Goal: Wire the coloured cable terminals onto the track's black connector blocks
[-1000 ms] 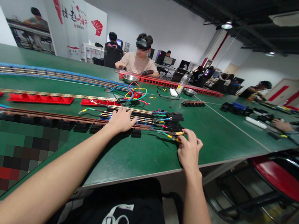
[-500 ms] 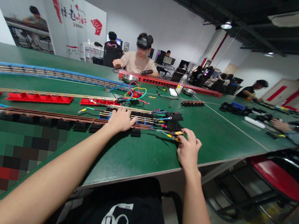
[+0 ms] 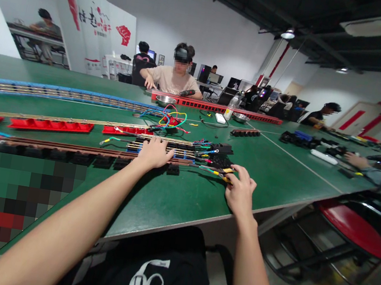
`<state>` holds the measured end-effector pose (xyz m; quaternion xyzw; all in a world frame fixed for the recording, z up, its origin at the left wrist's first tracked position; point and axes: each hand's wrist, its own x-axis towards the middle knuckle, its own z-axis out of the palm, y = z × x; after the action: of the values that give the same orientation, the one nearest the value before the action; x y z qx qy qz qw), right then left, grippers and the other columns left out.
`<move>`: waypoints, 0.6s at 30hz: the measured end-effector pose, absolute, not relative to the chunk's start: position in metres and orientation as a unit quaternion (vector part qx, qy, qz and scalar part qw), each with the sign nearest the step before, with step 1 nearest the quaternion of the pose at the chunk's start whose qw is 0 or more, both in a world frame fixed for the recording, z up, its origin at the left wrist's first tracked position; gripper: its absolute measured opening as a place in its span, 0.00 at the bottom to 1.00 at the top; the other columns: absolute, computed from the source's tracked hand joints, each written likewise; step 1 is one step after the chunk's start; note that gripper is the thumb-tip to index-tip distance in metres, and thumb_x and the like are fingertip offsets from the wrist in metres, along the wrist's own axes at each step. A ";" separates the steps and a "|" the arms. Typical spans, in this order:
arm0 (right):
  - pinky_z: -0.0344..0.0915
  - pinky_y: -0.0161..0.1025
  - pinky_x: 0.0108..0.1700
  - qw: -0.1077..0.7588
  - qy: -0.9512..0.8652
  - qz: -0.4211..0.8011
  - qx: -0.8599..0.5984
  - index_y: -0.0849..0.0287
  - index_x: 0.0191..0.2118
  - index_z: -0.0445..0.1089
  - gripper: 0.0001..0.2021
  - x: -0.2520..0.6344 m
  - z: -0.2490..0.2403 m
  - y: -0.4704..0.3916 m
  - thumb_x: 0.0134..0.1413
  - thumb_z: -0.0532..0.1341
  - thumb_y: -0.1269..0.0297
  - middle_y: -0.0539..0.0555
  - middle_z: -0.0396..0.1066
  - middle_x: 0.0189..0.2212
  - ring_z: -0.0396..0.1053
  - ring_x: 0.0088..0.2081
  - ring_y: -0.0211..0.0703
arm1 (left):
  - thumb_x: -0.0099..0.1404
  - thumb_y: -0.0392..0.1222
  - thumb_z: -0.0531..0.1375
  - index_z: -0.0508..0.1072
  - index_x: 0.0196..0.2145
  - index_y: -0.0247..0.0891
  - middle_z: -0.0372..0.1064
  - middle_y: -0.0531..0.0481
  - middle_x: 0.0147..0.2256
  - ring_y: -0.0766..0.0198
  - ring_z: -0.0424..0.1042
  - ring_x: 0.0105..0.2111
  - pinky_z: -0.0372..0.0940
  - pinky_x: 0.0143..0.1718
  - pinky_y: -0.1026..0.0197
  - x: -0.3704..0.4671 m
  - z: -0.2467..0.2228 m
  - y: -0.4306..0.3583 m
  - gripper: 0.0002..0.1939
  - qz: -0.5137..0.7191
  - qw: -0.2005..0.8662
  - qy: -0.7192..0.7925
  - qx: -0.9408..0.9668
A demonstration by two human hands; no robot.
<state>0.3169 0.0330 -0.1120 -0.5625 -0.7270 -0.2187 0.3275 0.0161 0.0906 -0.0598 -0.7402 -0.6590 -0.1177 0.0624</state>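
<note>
The brown strip (image 3: 77,149) is lying lengthwise on the green table (image 3: 174,198), its right end stopping short of the right hand (image 3: 241,190). That hand is pinching yellow pieces (image 3: 228,171) at the wire ends, fingers closed; their exact kind is too small to tell. The left hand (image 3: 154,152) is lying palm down over the strip, fingers loosely open, pinching nothing visible. Bare tabletop is spreading between the strip and the near edge. Beyond the strip, 2 red holders (image 3: 52,125) (image 3: 127,131), coloured wires (image 3: 174,119) and 1 black block (image 3: 222,148) are crowding the surface.
</note>
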 end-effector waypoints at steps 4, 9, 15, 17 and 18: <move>0.52 0.49 0.47 0.323 -0.736 -0.201 -0.559 0.57 0.37 0.72 0.17 0.322 -0.111 0.030 0.42 0.55 0.80 0.60 0.67 0.53 0.61 0.57 0.54 | 0.67 0.57 0.43 0.68 0.55 0.34 0.65 0.34 0.56 0.43 0.60 0.58 0.60 0.52 0.43 0.016 -0.061 0.091 0.31 -0.122 0.065 -0.657 -0.741; 0.53 0.48 0.46 0.298 -0.736 -0.153 -0.589 0.57 0.35 0.73 0.14 0.319 -0.102 0.018 0.41 0.57 0.78 0.60 0.66 0.52 0.61 0.55 0.56 | 0.67 0.58 0.43 0.69 0.55 0.33 0.65 0.33 0.55 0.43 0.62 0.57 0.61 0.52 0.42 0.015 -0.063 0.093 0.32 -0.129 0.070 -0.652 -0.743; 0.52 0.49 0.45 0.257 -0.730 -0.083 -0.627 0.55 0.37 0.73 0.13 0.310 -0.091 0.004 0.45 0.58 0.75 0.60 0.66 0.52 0.62 0.54 0.56 | 0.67 0.57 0.43 0.69 0.54 0.33 0.66 0.33 0.54 0.44 0.62 0.56 0.61 0.51 0.43 0.015 -0.061 0.092 0.31 -0.126 0.068 -0.652 -0.745; 0.52 0.49 0.45 0.250 -0.733 -0.060 -0.629 0.54 0.40 0.73 0.14 0.311 -0.090 0.003 0.47 0.57 0.74 0.59 0.66 0.52 0.62 0.53 0.56 | 0.67 0.57 0.42 0.69 0.54 0.34 0.66 0.33 0.54 0.44 0.62 0.56 0.61 0.51 0.43 0.015 -0.061 0.092 0.31 -0.123 0.067 -0.654 -0.743; 0.52 0.50 0.46 0.249 -0.736 -0.049 -0.628 0.53 0.41 0.73 0.15 0.312 -0.091 0.002 0.47 0.57 0.73 0.58 0.66 0.52 0.62 0.53 0.55 | 0.67 0.57 0.42 0.69 0.54 0.34 0.65 0.34 0.55 0.44 0.62 0.56 0.61 0.51 0.43 0.016 -0.060 0.091 0.31 -0.122 0.066 -0.655 -0.743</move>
<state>0.3118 0.0023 -0.0905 -0.6280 -0.7357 -0.0494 0.2487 0.0156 0.0914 -0.0603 -0.7425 -0.6552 -0.1222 0.0665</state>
